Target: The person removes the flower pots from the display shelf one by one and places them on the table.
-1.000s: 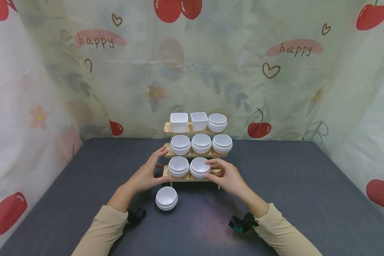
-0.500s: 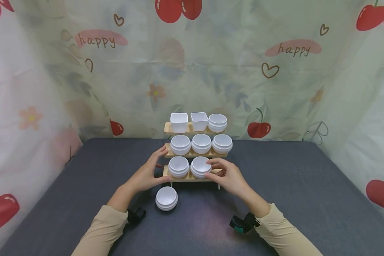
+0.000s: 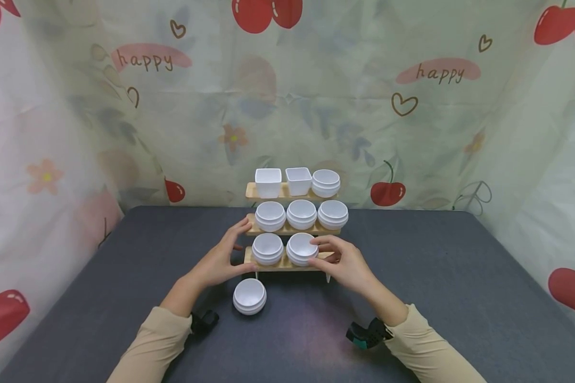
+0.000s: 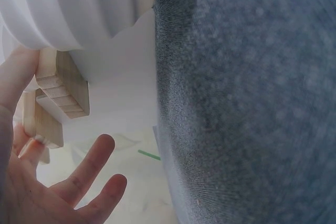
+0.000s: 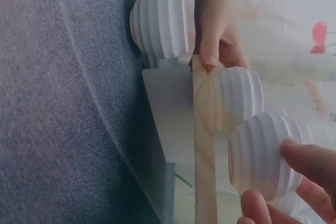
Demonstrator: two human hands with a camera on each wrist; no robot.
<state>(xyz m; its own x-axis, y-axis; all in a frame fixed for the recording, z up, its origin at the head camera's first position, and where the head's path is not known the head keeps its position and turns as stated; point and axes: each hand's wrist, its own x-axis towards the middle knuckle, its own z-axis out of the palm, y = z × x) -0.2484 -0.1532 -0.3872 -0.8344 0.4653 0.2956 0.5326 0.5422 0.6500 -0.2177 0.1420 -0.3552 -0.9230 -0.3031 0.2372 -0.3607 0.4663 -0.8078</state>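
Room right of wooden rack, loose bowl obstructing front left, rear clearance hard to judge

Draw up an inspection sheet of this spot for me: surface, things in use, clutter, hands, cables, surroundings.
Surface: dark table.
Things: wooden stand bearing two square cups and five round bowls; front bowl on the table; held bowl just above the bottom tier.
Clutter: nothing seen.
Left hand: touches the stand's left side.
Right hand: pinches the held bowl.
Cables: nothing clearly seen.
Surroundings: cherry-patterned curtain behind and at both sides.
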